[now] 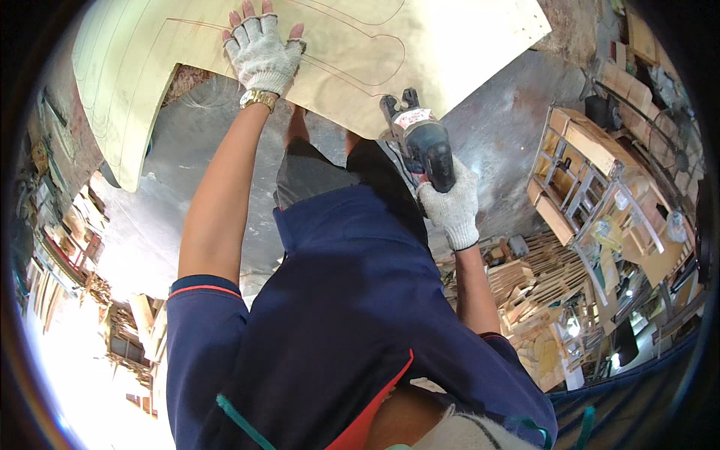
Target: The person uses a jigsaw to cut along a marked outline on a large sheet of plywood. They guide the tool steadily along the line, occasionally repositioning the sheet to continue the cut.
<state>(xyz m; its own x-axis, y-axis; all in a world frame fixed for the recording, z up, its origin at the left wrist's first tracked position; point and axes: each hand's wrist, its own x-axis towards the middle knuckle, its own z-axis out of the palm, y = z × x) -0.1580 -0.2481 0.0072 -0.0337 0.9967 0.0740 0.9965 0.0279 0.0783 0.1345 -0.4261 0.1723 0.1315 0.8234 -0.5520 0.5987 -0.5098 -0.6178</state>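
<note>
A pale plywood sheet (420,45) with curved pencil outlines fills the top of the view. My left hand (262,51), in a fingerless knit glove with a gold watch at the wrist, lies flat on the sheet with fingers spread. My right hand (452,206), in a white knit glove, grips a dark blue power jigsaw (420,142) at the sheet's near edge. The saw's front end meets the plywood edge; its blade is hidden. My dark blue shirt fills the lower middle of the view.
Grey concrete floor (495,120) lies under the sheet. Unfinished wooden furniture frames (592,172) and stacked wood pieces (536,277) stand at the right. Wood offcuts and clutter (67,232) line the left side. The lower left is washed out by bright light.
</note>
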